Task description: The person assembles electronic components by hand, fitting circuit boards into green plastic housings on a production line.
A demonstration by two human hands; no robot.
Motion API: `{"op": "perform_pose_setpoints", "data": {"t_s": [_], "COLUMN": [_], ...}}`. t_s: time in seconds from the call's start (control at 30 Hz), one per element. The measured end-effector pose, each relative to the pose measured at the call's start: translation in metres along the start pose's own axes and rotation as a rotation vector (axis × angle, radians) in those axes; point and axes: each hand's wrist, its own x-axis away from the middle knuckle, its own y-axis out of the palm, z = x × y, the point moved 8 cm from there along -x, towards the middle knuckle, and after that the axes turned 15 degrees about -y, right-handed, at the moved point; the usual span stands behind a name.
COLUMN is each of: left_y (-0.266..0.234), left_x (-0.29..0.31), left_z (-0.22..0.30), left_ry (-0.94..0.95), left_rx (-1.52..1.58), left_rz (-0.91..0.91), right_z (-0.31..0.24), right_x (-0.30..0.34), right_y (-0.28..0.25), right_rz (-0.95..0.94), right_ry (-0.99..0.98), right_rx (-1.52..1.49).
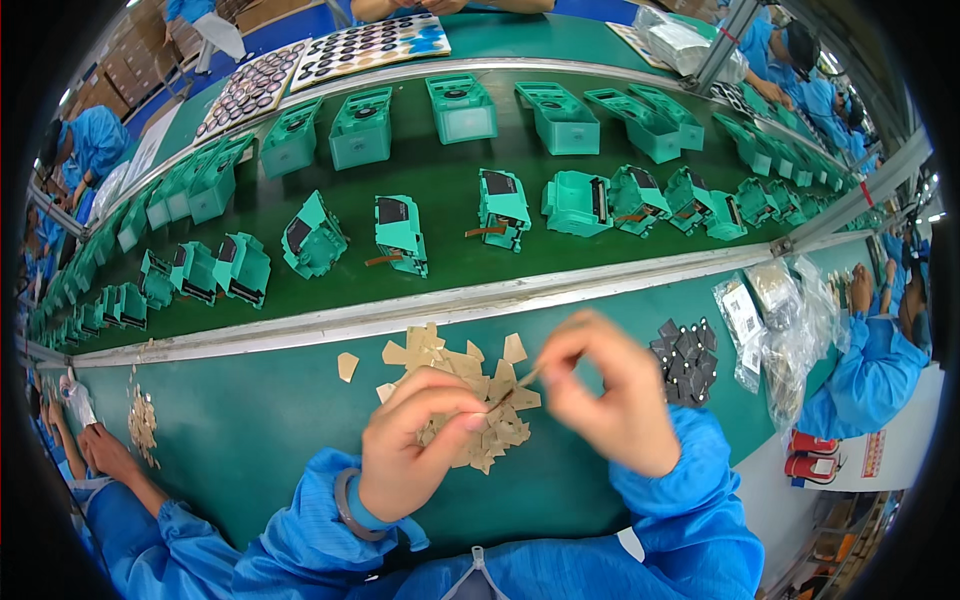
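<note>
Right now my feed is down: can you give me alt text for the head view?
Both bare hands, left hand and right hand, pinch a small tan strip between them above a pile of tan paper pieces on a green bench. Small black parts lie to the right, and rows of teal housings sit on the conveyor beyond.

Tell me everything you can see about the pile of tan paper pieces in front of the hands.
The pile of tan paper pieces lies on the green table, below the metal rail. The pieces look thin, flat, irregular and overlapping; one lies apart to the left. The left hand covers its lower part, and the right hand pinches one strip beside it.
</note>
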Motion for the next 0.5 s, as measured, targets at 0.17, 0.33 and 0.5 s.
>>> {"op": "perform_pose_setpoints", "data": {"t_s": [0.17, 0.33, 0.5], "left_y": [-0.02, -0.023, -0.014], "left_x": [0.003, 0.002, 0.001], "left_z": [0.016, 0.03, 0.034], "left_ry": [0.293, 0.535, 0.565], "left_rx": [0.053, -0.299, -0.411], "left_rz": [0.014, 0.014, -0.092], "right_z": [0.016, 0.008, 0.01], "right_x": [0.002, 0.026, 0.019], "right_y": [-0.03, 0.039, 0.026], "right_rz": [0.118, -0.667, -0.624], "right_ry": [0.209, -0.096, 0.209], "right_rx": [-0.141, 0.145, -0.023]}}
